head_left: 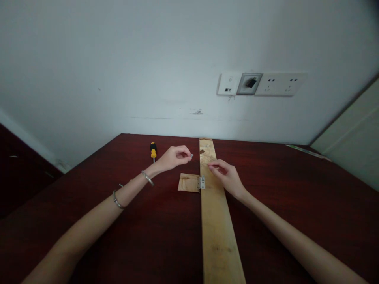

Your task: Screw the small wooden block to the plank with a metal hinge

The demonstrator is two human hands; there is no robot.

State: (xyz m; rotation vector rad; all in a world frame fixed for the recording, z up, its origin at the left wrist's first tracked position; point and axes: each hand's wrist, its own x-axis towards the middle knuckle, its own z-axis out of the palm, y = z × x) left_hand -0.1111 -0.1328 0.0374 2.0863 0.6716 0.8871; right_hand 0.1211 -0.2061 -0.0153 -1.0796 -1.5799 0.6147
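On the far left we see only the dark red tabletop (89,221), with the left forearm crossing it and two thin bracelets (147,178) on the wrist. Beyond the wrist, a screwdriver (153,151) with a yellow and black handle lies flat on the tabletop, apart from both hands and untouched.

The left hand (174,157) hovers above the surface, thumb and fingertips pinched together on a small silvery piece (192,156), which we take to be a screw. Just below and to the right, a small wooden block (188,182) lies flat, its right edge against a long wooden plank (217,225) that runs from the near edge to the wall. A small metal hinge (201,182) sits across the seam between the two.

The right hand (226,175) rests at the plank beside the hinge, fingers loosely apart and gripping nothing we can make out.

We judge the work part done: block, plank and hinge are laid together, while the silvery piece is in the fingers, not in the hinge. Whether any screw is seated is too small to tell.
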